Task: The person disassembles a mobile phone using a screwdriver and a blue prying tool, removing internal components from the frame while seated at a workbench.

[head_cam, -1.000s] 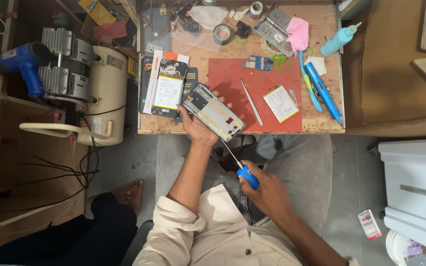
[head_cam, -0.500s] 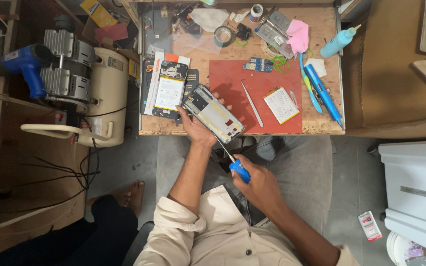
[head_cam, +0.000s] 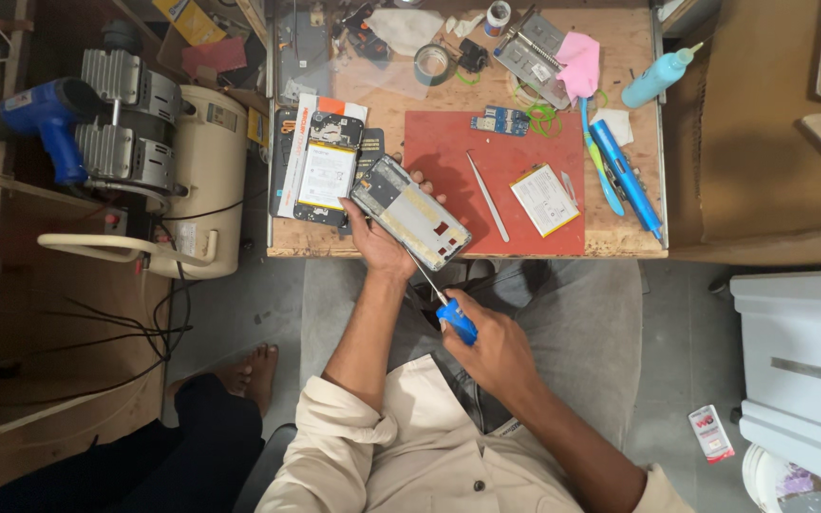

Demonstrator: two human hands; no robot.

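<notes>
1. Two hands worked at the wooden bench (head_cam: 619,242) edge; left hand (head_cam: 377,242) clamped the opened phone (head_cam: 410,212) over the red mat (head_cam: 515,142).
2. Right hand (head_cam: 491,347) closed around the blue-handled screwdriver (head_cam: 443,304); grey floor (head_cam: 230,313) lay below.

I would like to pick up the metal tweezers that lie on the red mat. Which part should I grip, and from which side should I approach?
Probably grip the tweezers around the middle, coming straight down from above. They lie flat on the red mat and are long and thin, so the fingers should pinch across the narrow width. The mat is bare on both sides; the flat battery lies apart, to the right.
</notes>
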